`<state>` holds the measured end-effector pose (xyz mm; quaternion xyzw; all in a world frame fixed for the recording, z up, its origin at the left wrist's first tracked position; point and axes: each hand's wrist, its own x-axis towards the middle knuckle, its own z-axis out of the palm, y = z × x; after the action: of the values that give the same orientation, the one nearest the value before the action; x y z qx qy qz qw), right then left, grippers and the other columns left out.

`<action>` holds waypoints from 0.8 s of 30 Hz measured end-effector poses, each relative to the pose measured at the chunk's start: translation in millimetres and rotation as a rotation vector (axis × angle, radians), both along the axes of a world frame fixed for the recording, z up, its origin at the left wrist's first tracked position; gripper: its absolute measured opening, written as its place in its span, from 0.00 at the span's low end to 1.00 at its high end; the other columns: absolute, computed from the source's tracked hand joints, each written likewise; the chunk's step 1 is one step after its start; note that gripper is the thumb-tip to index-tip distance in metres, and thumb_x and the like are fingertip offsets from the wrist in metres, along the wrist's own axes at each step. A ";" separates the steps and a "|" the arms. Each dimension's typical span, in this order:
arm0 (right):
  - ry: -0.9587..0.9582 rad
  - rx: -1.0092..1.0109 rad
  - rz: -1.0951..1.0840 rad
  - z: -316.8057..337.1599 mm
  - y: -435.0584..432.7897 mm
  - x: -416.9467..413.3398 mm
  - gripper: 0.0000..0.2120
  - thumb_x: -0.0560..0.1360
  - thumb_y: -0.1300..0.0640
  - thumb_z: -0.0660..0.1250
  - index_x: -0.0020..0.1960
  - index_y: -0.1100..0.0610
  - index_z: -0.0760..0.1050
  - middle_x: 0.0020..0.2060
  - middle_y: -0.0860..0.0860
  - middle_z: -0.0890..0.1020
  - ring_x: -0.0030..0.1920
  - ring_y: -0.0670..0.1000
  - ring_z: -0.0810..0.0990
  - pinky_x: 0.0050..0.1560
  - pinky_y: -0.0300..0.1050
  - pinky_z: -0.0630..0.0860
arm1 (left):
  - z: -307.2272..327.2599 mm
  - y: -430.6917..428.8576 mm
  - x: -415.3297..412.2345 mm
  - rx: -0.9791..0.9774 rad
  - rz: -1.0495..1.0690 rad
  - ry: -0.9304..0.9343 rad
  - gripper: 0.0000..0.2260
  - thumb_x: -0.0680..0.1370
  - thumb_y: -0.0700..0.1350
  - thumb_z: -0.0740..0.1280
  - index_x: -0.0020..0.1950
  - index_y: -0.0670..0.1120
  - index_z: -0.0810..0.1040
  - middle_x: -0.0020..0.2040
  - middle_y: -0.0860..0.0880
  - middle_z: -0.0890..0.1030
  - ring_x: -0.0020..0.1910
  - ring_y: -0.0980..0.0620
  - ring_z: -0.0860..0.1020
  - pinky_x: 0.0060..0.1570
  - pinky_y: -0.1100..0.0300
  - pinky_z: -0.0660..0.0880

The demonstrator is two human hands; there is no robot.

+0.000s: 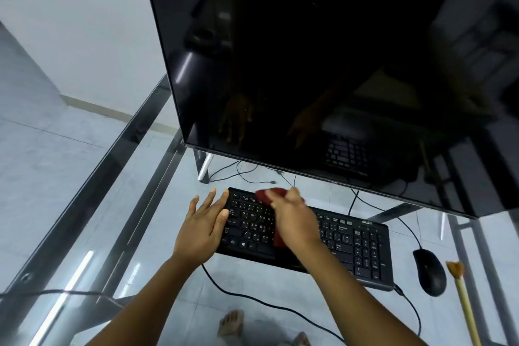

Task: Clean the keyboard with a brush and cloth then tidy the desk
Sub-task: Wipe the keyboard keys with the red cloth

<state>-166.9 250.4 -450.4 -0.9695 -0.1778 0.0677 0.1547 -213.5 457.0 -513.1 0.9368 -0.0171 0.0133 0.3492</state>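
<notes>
Keyboard [351, 244] wiping was underway: right hand [292, 222] pressed a red cloth [264, 195] onto keys, left hand [205, 230] spread flat, empty, beside it; brush [460, 298], apparently finished with, lay well right, tidying pending.

This looks like a plain home computer corner. A glass-topped counter [157, 205] on a metal frame carries a large dark monitor [323, 64] along its far edge, with a black keyboard [362, 250] and wired mouse [429, 271] toward the near right. Pale floor tiles [56, 160] and bare feet [231, 323] show through the glass, and bare white walls [84, 22] stand behind.
</notes>
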 end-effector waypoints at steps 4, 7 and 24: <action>0.028 -0.032 0.106 0.9 11.0 -25.1 0.04 0.79 0.40 0.56 0.51 0.35 0.69 0.48 0.50 0.82 0.37 0.52 0.82 0.28 0.45 0.77 | -3.4 0.5 -0.4 0.073 -0.014 -0.016 0.24 0.82 0.57 0.43 0.77 0.53 0.56 0.75 0.51 0.63 0.75 0.64 0.47 0.75 0.58 0.40; -0.051 -0.022 0.290 0.0 11.3 -28.2 0.04 0.79 0.38 0.53 0.48 0.34 0.66 0.44 0.52 0.80 0.39 0.55 0.81 0.36 0.49 0.78 | -5.3 -0.5 1.1 0.093 -0.020 -0.023 0.24 0.82 0.56 0.43 0.77 0.53 0.57 0.74 0.49 0.66 0.75 0.63 0.48 0.75 0.57 0.42; -0.014 0.005 0.033 3.0 20.0 -4.1 0.15 0.81 0.46 0.55 0.66 0.44 0.70 0.50 0.45 0.75 0.37 0.46 0.74 0.37 0.37 0.72 | -11.6 -0.5 1.3 0.170 -0.030 -0.038 0.24 0.82 0.53 0.42 0.78 0.50 0.56 0.73 0.49 0.67 0.76 0.58 0.51 0.75 0.50 0.47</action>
<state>-171.0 270.4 -447.4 -0.9664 -0.1952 0.0632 0.1547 -212.2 456.5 -524.8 0.9623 -0.0387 0.0242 0.2682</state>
